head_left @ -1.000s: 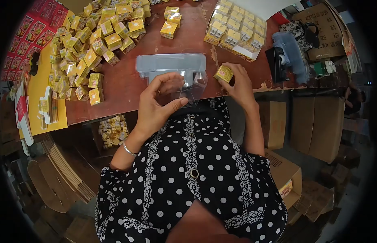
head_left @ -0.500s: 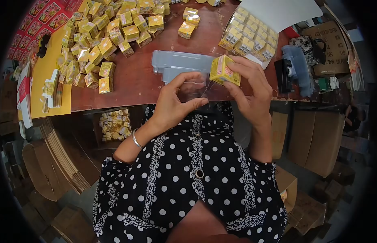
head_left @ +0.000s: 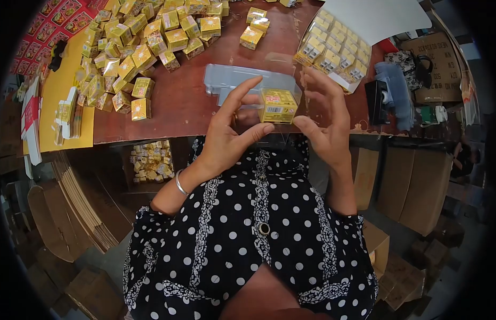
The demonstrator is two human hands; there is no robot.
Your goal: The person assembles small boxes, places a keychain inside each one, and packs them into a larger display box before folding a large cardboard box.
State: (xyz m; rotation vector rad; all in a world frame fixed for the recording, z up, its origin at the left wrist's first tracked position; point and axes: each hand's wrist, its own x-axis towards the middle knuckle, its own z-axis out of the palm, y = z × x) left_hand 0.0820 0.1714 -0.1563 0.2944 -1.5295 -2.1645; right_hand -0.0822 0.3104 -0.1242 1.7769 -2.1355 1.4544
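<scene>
A small yellow box [head_left: 278,108] with a printed barcode faces me, just above the table's front edge. Clear plastic film shows around it. My left hand [head_left: 233,118] grips the box from its left side, thumb below and fingers behind. On the other side, my right hand [head_left: 326,109] has its fingers spread apart, with the thumb tip right at the box's lower right corner. Behind the box, flat clear plastic sleeves [head_left: 218,79] lie on the table.
A heap of yellow boxes [head_left: 144,37] covers the back left of the red-brown table [head_left: 173,98]. Several more boxes [head_left: 251,36] stand at the back middle. A tray of boxes in rows [head_left: 333,50] is at the back right. Cardboard cartons [head_left: 418,181] stand below the table.
The yellow box has passed from my right hand to my left, into the clear plastic that my left hand held. My right hand's fingers have opened away from the box.
</scene>
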